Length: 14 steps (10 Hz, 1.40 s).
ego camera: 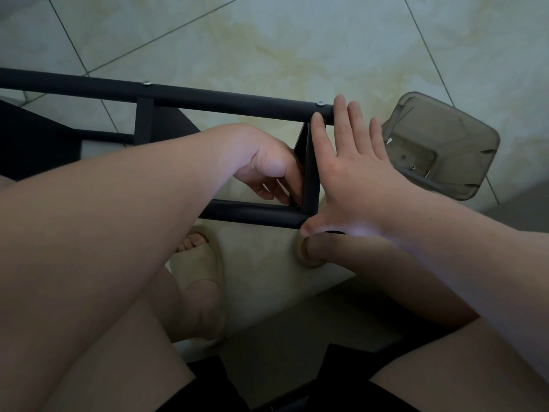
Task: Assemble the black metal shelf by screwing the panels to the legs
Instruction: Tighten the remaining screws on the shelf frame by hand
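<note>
On tiles (267, 40), black tubular shelf (237, 101).

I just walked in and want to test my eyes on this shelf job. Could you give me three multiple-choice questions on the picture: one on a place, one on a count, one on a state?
1. Where does the clear plastic tray lie?
A) past the shelf's end, on the person's right
B) on the person's lap
C) under the left foot

2. How many silver screw heads show on the far leg?
A) none
B) two
C) five

3. How is the right hand?
A) clenched in a fist
B) gripping a hammer
C) flat, fingers straight, against the end panel

Answers:
1. A: it sits on the floor tiles, right of the frame.
2. B: one shows partway along the leg, one by its end.
3. C: its fingers are spread over the panel.
</note>
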Motion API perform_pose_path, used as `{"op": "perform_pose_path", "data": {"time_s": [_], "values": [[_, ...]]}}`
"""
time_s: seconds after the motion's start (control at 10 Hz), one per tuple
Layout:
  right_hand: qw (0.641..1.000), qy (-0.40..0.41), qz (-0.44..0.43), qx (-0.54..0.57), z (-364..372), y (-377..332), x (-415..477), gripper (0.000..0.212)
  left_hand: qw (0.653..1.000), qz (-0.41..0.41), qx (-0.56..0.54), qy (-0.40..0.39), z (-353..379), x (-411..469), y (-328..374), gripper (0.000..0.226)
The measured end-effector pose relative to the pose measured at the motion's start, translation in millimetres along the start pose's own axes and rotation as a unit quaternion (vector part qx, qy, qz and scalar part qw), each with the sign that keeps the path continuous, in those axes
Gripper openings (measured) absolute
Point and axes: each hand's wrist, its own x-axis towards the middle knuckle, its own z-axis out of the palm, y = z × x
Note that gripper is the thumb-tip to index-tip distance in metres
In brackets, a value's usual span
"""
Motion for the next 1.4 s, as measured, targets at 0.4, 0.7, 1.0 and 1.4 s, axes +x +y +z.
{"op": "perform_pose_path", "data": {"time_s": [0.4, 0.7, 1.0, 1.4], "values": [[1.0, 0.0, 0.001, 0.001, 0.8, -0.2, 0.4, 0.159, 1.0, -0.007, 0.003, -0.019, 5.4, 0.6, 1.3, 0.011], [1.0, 0.0, 0.0, 0.005, 0.9, 0.2, 0.7, 0.158, 1.0, 0.005, 0.003, -0.02, 1.6, -1.0, 0.6, 0.021], [1.0, 0.001, -0.002, 0.004, 1.2, -0.2, 0.5, 0.158, 1.0, -0.018, 0.003, -0.015, 3.5, 1.6, -1.9, 0.024], [1.0, 0.001, -0.002, 0.004, 1.2, -0.1, -0.1, 0.158, 0.999, -0.002, -0.019, -0.039, 4.7, 0.0, 1.3, 0.01]]}}
